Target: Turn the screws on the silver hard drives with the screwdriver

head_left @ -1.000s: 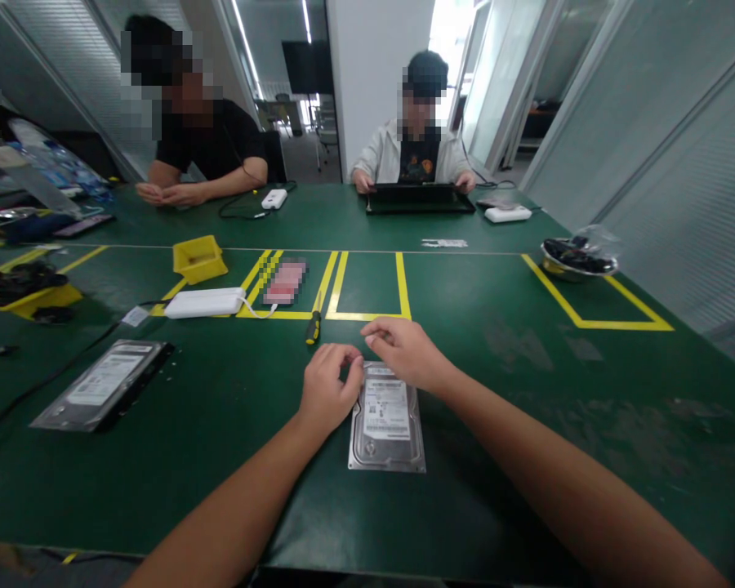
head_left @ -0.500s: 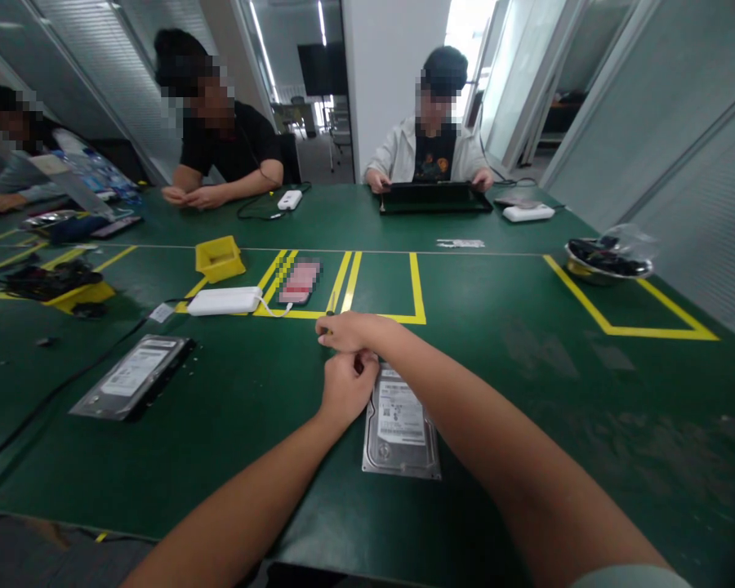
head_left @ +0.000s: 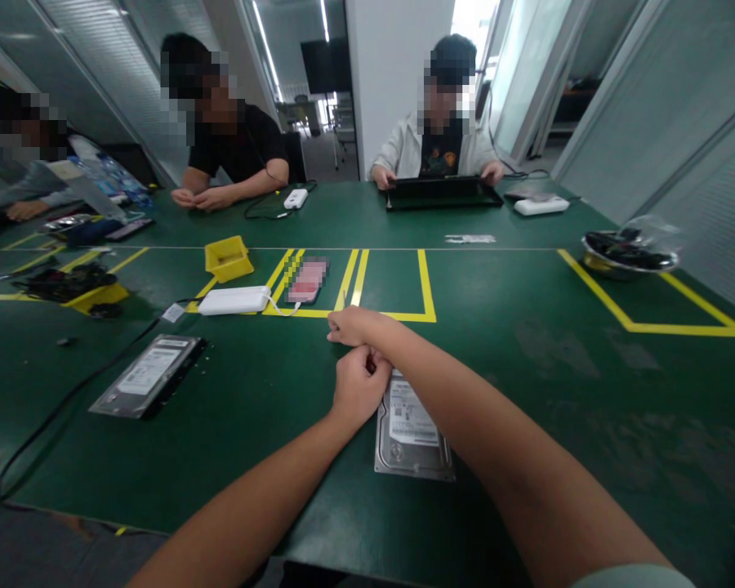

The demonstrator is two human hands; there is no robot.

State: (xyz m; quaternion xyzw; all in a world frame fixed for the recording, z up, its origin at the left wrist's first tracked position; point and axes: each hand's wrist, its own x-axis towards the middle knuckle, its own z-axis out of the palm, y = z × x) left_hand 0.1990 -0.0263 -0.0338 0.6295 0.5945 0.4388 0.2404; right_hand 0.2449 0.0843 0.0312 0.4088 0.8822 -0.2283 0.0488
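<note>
Under both hands, hard drive (head_left: pixel 412 425) lies lengthwise away; grips' state unclear

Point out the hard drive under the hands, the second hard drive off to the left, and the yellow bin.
hard drive (head_left: pixel 412 429), head view, on its white label.
second hard drive (head_left: pixel 150 376), head view, on its label.
yellow bin (head_left: pixel 227 258), head view, on its front wall.

- I see a green table (head_left: pixel 588 392) marked with yellow tape lines, filling most of the frame.
- At lower centre, a hard drive (head_left: pixel 413 429) lies flat.
- At left, a second hard drive (head_left: pixel 150 376) lies flat.
- Above it sit a white power bank (head_left: pixel 233 300) and a yellow bin (head_left: pixel 228 258).
- At upper right, a metal bowl (head_left: pixel 628 257).
- At top centre, a black laptop (head_left: pixel 444 193).
</note>
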